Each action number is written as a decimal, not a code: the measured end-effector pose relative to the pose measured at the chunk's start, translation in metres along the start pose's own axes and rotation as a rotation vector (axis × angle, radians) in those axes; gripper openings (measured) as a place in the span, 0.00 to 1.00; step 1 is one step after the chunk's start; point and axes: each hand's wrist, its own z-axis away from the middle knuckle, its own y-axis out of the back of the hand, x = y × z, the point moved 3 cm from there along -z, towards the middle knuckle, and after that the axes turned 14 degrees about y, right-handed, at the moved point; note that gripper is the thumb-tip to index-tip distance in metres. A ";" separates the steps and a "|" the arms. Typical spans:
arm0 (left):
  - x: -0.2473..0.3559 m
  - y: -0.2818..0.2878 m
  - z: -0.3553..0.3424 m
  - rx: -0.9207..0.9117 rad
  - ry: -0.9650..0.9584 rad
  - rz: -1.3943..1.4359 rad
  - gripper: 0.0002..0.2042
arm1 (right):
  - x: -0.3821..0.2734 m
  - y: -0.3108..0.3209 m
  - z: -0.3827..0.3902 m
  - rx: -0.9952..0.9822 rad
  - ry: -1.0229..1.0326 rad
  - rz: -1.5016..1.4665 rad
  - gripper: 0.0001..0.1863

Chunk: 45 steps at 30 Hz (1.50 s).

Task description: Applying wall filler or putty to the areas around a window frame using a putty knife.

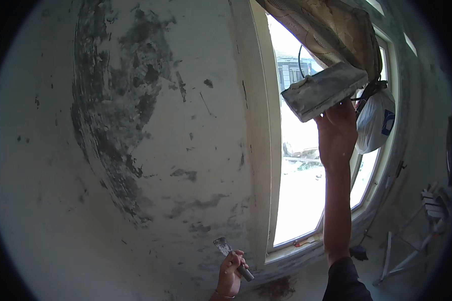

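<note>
My right hand (338, 131) is raised in front of the window, its fingers closed around a plastering trowel (326, 89). The trowel's broad grey blade is tilted, with a lump of filler along its left edge; its handle is mostly hidden. Low in the view, my left hand (229, 275) grips a putty knife (222, 245) by its grey handle. Its smeared blade points up and left, near the patchy wall (211, 150). I cannot tell whether that blade touches the wall.
A bright window (299, 210) with a pale frame fills the right middle. A brown curtain (331, 30) is bunched up above, with a white plastic bag (375, 123) hanging beside it. A metal stand (386, 258) is at the lower right.
</note>
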 end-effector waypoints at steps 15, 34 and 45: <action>-0.024 -0.003 0.026 0.147 0.329 0.184 0.09 | 0.132 -0.070 -0.243 -0.490 -0.055 0.573 0.13; -0.033 0.030 -0.014 0.065 0.435 0.224 0.06 | 0.133 -0.159 -0.230 -0.434 0.307 1.587 0.12; -0.097 0.076 -0.043 -0.225 0.388 0.070 0.16 | 0.099 -0.091 -0.290 -0.470 -0.143 0.551 0.10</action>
